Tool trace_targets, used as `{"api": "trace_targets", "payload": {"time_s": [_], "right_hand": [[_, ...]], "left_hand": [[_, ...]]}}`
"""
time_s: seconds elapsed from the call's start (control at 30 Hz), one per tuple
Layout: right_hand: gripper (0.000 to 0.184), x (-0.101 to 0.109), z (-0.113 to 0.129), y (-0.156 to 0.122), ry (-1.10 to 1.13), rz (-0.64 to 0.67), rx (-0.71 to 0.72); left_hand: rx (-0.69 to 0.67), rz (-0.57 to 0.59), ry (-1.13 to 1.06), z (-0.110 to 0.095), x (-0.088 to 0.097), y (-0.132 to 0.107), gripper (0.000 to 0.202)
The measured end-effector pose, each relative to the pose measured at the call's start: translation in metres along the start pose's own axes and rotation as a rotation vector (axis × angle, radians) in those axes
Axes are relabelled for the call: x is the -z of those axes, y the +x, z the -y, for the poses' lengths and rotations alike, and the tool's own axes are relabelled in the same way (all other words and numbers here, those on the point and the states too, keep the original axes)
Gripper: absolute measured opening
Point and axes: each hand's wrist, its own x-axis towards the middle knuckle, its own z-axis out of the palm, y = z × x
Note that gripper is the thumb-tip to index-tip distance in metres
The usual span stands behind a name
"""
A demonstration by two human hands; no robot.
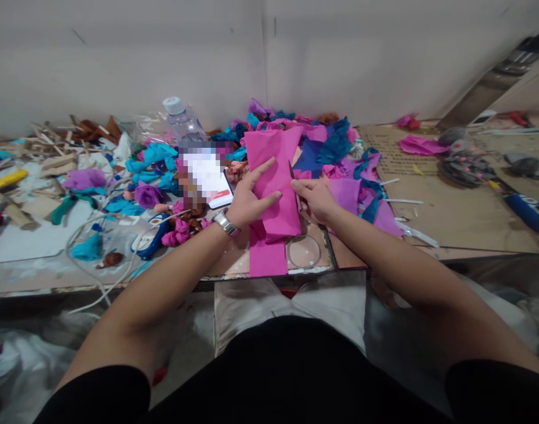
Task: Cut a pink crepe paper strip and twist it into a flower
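Note:
Folded sheets of bright pink crepe paper (269,215) lie in front of me, and a strip hangs down to the table's front edge. My left hand (252,197) presses on the paper from the left, thumb and fingers spread and nothing gripped. At the paper's right edge, my right hand (316,197) is closed around a thin tool with a dark pointed blade (291,171). The blade points away from me, its handle mostly hidden by the fingers. Just below the right hand, a clear round ring, perhaps a tape roll (303,252), lies on the table.
Left of the paper are a phone (214,185), a clear bottle (183,121), blue and pink crumpled paper pieces, a white cable (90,272), wood sticks (57,141) and a blue tape measure (150,238). Cardboard (411,212) covers the right side, with a tilted dark flask (490,82) behind.

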Motion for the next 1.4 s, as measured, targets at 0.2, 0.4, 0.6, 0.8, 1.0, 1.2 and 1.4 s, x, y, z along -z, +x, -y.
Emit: {"api": "trace_targets", "payload": {"time_s": [0.2,0.4,0.6,0.8,1.0,1.2,1.4], "right_hand": [[0.064,0.0000,0.0019,-0.0009,-0.041,-0.017,-0.011],[0.064,0.0016,0.0000,0.0004,-0.023,0.007,0.012],[0.069,0.0012,0.0009,0.0009,0.039,0.020,0.009],[0.070,0.0005,-0.0001,0.0016,0.071,0.028,0.025],[0.067,0.0009,0.0002,0.0014,0.059,0.003,-0.017],[0.065,0.0003,0.0008,0.0013,0.052,-0.022,-0.015],[0.068,-0.0005,0.0009,0.0014,0.097,-0.009,0.009]], "left_hand": [[0.003,-0.005,-0.004,0.0000,-0.0012,-0.0002,0.087],[-0.004,-0.006,-0.023,0.0022,-0.0013,-0.0005,0.087],[-0.007,0.002,-0.017,0.0025,-0.0015,-0.0006,0.088],[-0.021,0.023,-0.014,-0.0024,-0.0017,-0.0006,0.091],[-0.039,0.054,-0.030,-0.0037,-0.0023,-0.0012,0.093],[-0.052,0.071,-0.029,-0.0010,-0.0030,-0.0012,0.095],[-0.051,0.063,-0.030,-0.0022,-0.0034,-0.0013,0.094]]}}
